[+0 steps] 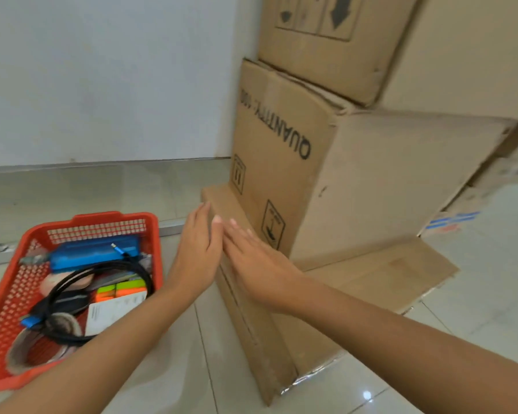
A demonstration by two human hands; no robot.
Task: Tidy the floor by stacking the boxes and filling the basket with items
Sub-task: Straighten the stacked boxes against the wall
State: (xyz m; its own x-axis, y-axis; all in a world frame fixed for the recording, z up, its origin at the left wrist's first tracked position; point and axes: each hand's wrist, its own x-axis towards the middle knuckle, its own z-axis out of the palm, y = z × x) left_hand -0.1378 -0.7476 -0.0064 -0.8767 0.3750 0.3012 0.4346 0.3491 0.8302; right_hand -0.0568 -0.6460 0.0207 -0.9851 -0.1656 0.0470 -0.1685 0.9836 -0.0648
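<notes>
Three cardboard boxes stand stacked by the wall: a low flat box [371, 273] on the floor, a large box [356, 180] printed "QUANTITY" on it, and a third box [341, 49] on top. My left hand [199, 252] and my right hand [257, 261] lie flat, fingers straight, against the left side and top edge of the flat box. A red plastic basket [9, 297] sits on the floor to the left. It holds a blue case [93, 252], a black cable [102, 270], a colourful cube [121, 289], a white card and a tape roll.
A white wall [102, 70] runs behind the basket, with a metal floor strip along its foot. More cardboard [491, 180] with blue and red tape lies at the right behind the stack. Glossy floor tiles [192, 369] spread in front.
</notes>
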